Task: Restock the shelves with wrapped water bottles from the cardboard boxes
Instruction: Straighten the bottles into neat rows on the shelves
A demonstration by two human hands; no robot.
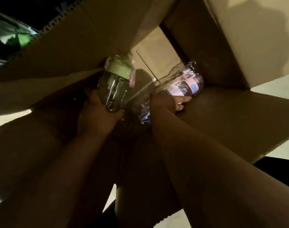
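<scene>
Both my arms reach down into a large open cardboard box [222, 46]. My left hand [99, 117] grips the base of a clear wrapped bottle with a pale green lid [114, 84], held upright-tilted inside the box. My right hand [163, 102] grips a wrapped bottle with a pink and purple label [188, 86], which lies on its side near the box's right wall. Crinkled clear wrap [143, 112] with something blue in it shows between my hands. The box's bottom [155, 58] is visible beyond the bottles.
The box's flaps [66, 46] stand open on all sides and crowd the opening. Pale floor [280, 83] shows to the right and at the lower left. A dark area with a green object [23, 38] lies at the upper left.
</scene>
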